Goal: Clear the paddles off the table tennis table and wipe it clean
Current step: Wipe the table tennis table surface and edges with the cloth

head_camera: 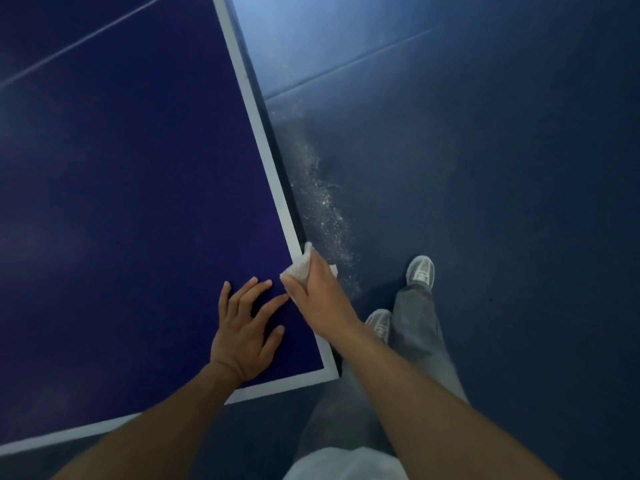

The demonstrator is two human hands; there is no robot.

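The dark blue table tennis table [131,188] fills the left of the head view, with a white border line along its right edge and near corner. My right hand [320,296] is shut on a crumpled white cloth [299,268] and presses it on the table's right edge line. My left hand [244,329] lies flat on the tabletop just left of it, fingers spread, holding nothing. No paddles are in view.
Right of the table is a dark blue floor [485,150] with a trail of pale dust [322,199] beside the table's edge. My legs in grey trousers and grey shoes [420,271] stand by the table's near right corner.
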